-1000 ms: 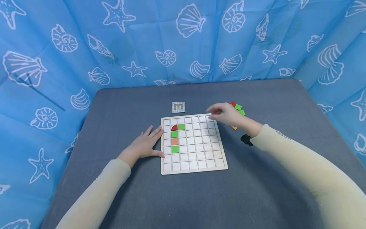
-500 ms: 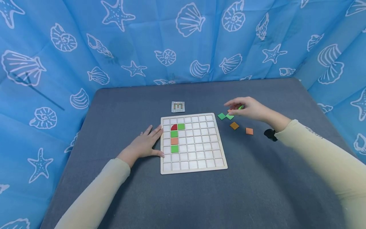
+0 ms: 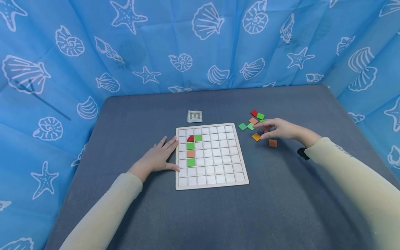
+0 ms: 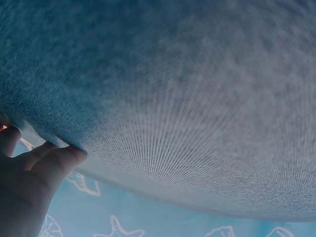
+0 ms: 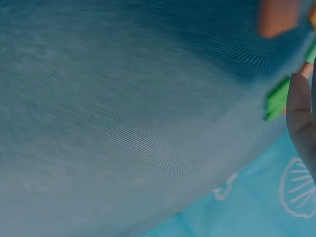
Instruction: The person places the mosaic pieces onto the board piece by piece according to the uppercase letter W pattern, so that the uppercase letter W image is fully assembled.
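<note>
Head view: a grey cloth-like tabletop (image 3: 203, 218) spreads below a blue curtain (image 3: 162, 41) that hangs behind it and at both sides, printed with white shells and starfish. The gridded board (image 3: 215, 170) lies flat mid-table, 5 coloured pieces (image 3: 190, 153) in its cells; a small card (image 3: 194, 117) sits just beyond its far edge. The left hand (image 3: 159, 156) is spread, fingertips and thumb against the board's left edge. The right hand (image 3: 276, 128) reaches over loose tiles (image 3: 242, 126) right of the board, thumb and fingers apart, thumb tip beside an amber tile (image 3: 256, 136); contact is unclear.
</note>
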`<state>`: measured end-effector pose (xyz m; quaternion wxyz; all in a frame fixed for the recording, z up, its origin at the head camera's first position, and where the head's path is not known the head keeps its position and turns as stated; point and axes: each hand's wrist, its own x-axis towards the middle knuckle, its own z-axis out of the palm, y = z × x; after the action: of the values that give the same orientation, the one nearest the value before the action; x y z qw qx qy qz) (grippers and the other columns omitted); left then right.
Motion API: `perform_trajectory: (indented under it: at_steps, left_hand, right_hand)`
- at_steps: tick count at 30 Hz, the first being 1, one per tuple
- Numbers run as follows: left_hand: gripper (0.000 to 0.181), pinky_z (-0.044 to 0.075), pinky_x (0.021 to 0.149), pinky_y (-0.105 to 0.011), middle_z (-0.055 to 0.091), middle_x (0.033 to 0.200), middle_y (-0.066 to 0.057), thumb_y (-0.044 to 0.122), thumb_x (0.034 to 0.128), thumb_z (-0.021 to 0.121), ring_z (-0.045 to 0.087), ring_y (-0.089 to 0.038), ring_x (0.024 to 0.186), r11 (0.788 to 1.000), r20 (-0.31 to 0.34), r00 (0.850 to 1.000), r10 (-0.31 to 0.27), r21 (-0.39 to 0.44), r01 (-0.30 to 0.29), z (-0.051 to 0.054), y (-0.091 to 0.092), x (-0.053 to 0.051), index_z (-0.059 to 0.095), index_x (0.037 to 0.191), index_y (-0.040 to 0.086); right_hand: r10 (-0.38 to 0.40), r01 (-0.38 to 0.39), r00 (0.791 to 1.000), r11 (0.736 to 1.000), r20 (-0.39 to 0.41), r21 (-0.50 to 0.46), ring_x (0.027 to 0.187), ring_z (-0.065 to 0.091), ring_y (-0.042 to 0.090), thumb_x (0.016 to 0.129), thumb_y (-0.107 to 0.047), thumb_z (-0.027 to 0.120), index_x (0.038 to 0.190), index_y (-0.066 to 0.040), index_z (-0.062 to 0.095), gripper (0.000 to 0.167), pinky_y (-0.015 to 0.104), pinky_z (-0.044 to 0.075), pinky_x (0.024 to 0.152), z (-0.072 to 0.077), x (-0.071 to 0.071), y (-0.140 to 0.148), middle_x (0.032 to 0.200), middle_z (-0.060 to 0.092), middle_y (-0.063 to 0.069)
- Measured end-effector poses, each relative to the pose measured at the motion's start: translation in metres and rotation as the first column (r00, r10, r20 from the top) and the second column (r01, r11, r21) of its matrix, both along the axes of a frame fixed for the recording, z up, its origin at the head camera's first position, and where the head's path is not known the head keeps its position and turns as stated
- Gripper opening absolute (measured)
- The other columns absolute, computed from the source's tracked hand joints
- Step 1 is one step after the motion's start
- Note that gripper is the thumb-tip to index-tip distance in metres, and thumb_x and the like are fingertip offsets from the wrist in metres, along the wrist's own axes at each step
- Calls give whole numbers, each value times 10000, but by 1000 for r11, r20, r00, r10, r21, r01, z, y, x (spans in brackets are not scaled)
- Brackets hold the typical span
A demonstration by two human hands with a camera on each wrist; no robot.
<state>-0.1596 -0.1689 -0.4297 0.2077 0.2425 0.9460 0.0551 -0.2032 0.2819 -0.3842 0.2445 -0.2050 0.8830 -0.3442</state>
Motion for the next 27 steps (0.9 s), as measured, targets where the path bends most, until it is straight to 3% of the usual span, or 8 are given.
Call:
perform_trajectory:
  at_steps: [10, 27]
  left_hand:
    - [1085, 206, 1093, -641, 73, 1628, -81, 643, 793, 663, 29, -405, 1460, 1000, 5, 1000, 0, 5, 0, 2, 1, 0, 143, 1571, 94]
    - [1092, 206, 1095, -641, 83, 1628, -74, 649, 785, 672, 35, -398, 1462, 1000, 3, 1000, 12, 12, -12, 0, 0, 1, 148, 1572, 102]
  right_hand:
    - [-6, 6, 999, 1000, 36, -10, 1006, 511, 251, 918, -109, 681, 1366, 48, 525, 500, 348, 458, 802, -23, -10, 14, 1156, 578, 147]
    - [-25, 23, 999, 997, 22, 72, 912, 443, 248, 910, -86, 688, 1298, 24, 605, 412, 359, 400, 732, -34, -15, 8, 1072, 547, 122]
